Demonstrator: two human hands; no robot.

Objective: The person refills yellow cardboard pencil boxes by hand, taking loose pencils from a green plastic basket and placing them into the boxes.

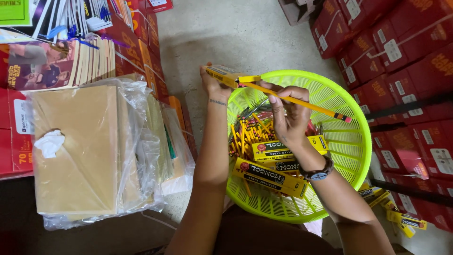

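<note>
The left hand [214,85] gripped a small yellow pencil box [231,75] above the far rim of the lime-green basket [351,156], its end flap open. The right hand [288,118] pinched a yellow pencil [302,103] whose tip touched the box mouth. Inside the basket lay loose pencils [247,134] and several closed yellow boxes [271,177]; more boxes [401,219] lay just outside it. Judging by this, some boxes seemed filled, with many pencils left. A plastic-wrapped brown stack [85,151] sat left of the basket.

Loose pencils [245,134] lie half buried under yellow boxes [270,177] inside the green basket [347,151]; right of the basket, red cartons [415,71] run off frame.
</note>
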